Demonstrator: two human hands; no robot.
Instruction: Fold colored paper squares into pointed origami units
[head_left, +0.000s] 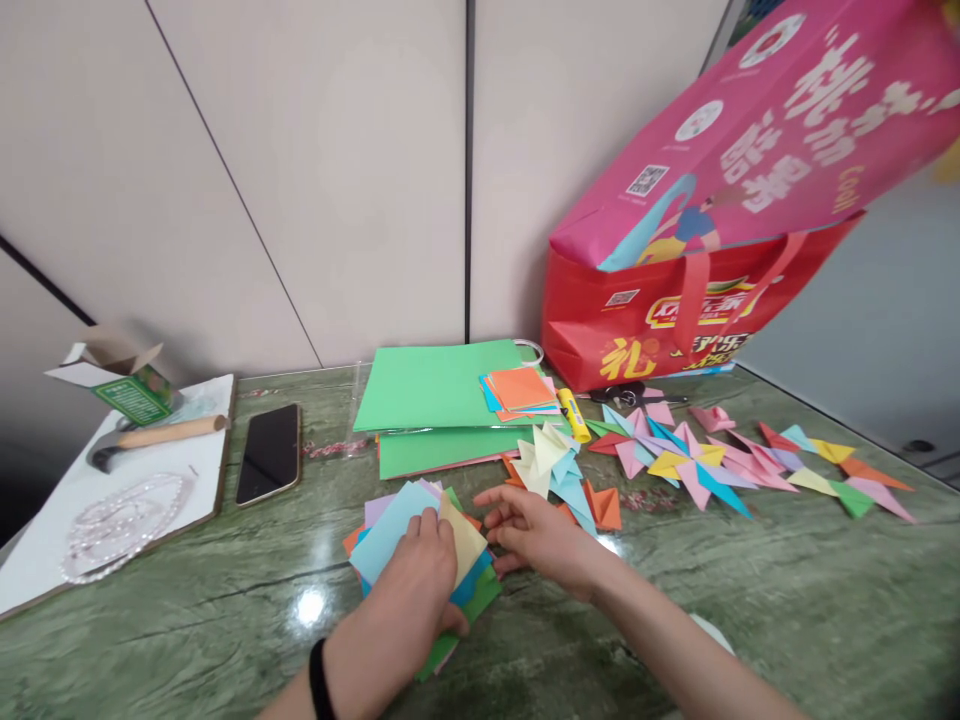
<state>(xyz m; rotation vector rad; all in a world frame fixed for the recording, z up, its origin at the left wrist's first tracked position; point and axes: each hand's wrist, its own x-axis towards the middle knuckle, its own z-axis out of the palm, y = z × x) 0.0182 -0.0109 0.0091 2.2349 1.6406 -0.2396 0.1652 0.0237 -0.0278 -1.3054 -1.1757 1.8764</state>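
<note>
A loose, fanned stack of square coloured paper (386,535) lies on the green marbled table, light blue and tan sheets uppermost, with green, blue, purple and orange edges below. My left hand (420,565) is closed on the stack, fingers bent over the top sheets and thumb at the lower right. Just right of the stack, my right hand (532,535) is open with its fingers apart, near the tan sheet's corner. Behind it are folded paper pieces in cream (541,458) and orange (604,506).
Green sheets (427,385) lie at the back, with small orange squares (519,390) and a yellow glue stick (573,415) beside. Folded paper stars (686,465) spread rightward below a red bag (600,330). Leftward are a phone (268,455), a sickle (172,432), beads (124,530) and a box (139,395).
</note>
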